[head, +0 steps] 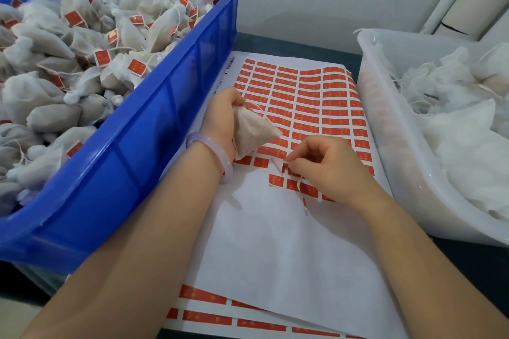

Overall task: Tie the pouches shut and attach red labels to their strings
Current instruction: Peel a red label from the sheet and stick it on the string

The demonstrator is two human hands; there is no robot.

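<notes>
Right hand was curled, pinching 1 red label down on the sheet. Just past it, left hand gripped 1 pouch over the labels. Blue bin of tagged pouches sat far left.

A blue crate and a translucent white tub stand apart on a dark tabletop.

Blue crate, translucent white bin, red labels gridded on white sheet.
</notes>
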